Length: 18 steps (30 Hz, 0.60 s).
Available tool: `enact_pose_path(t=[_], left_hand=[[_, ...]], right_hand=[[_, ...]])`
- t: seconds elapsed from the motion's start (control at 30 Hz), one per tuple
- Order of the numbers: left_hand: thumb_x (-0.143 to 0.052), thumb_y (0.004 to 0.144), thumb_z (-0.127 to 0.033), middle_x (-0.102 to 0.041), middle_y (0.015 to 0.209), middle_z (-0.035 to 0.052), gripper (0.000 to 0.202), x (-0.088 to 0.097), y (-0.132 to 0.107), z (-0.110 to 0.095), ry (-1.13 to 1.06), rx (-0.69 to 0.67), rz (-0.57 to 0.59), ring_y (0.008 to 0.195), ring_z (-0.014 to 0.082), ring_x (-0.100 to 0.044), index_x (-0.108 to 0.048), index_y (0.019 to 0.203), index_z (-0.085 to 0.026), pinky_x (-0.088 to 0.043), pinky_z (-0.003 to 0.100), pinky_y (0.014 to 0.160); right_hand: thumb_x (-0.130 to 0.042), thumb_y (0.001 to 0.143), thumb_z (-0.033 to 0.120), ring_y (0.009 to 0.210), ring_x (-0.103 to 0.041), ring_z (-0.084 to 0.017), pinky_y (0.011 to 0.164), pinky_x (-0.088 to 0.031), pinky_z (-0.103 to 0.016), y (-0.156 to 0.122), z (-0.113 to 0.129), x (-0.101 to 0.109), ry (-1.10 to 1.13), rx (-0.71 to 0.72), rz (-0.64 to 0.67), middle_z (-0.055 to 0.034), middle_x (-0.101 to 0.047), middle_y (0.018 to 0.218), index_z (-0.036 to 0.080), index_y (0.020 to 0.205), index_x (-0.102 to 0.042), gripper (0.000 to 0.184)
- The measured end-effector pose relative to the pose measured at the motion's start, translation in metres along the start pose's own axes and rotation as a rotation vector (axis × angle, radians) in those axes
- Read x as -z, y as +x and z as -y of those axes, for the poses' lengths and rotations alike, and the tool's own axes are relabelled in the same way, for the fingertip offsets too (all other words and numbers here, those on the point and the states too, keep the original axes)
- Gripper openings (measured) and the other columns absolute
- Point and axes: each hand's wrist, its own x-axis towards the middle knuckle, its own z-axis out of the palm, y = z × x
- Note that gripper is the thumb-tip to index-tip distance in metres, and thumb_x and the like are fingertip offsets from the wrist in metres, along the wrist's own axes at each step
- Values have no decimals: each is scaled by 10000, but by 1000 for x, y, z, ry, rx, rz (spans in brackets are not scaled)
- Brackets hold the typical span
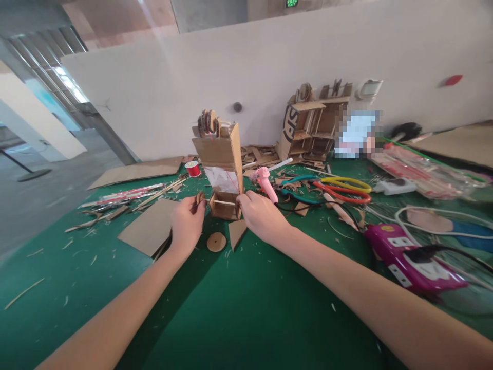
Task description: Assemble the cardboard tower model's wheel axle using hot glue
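In front of me a cardboard model (215, 152) stands upright, with several round cardboard wheels (208, 122) on its top and a small open box (224, 210) at its base. A thin wooden stick (222, 202) runs across that box. My left hand (188, 221) is closed, pinching a small cardboard disc (199, 199) at the stick's left end. My right hand (262, 216) is closed at the box's right side, its fingertips around a small dark cardboard piece by the stick's other end. A loose cardboard disc (216, 242) with a centre hole and a cardboard triangle (238, 233) lie nearer me.
A pink glue gun (265, 184), scissors (346, 190) and a purple power strip (414, 259) with cables lie to the right. Red thread (193, 168), wooden sticks and a cardboard sheet (148, 226) are on the left. Another cardboard model (308, 126) stands behind.
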Motion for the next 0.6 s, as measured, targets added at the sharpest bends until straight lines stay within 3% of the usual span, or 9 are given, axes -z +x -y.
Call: enact_pose_path(t=[0.4,0.6], left_hand=[[-556,815,-359,-726,892,118,278,2,-2,-3,-31,-35,35,818,240,-687,-636,959,-136,-520,326,727],[-584,823,-371,-720,958,107,269,3,-5,-8,-40,-131,-27,870,239,-691,-627,987,-162,-526,348,795]], right_hand=[[-396,903,76,796,-584,-206,684,-425,-303,-1,-4,-5,55,11,-29,-108,-610,923,107,991,-587,212],[-424,903,94,958,-598,-192,826,-446,-289,3,-17,-20,347,-135,-91,-116,-659,974,97,1054,-588,223]])
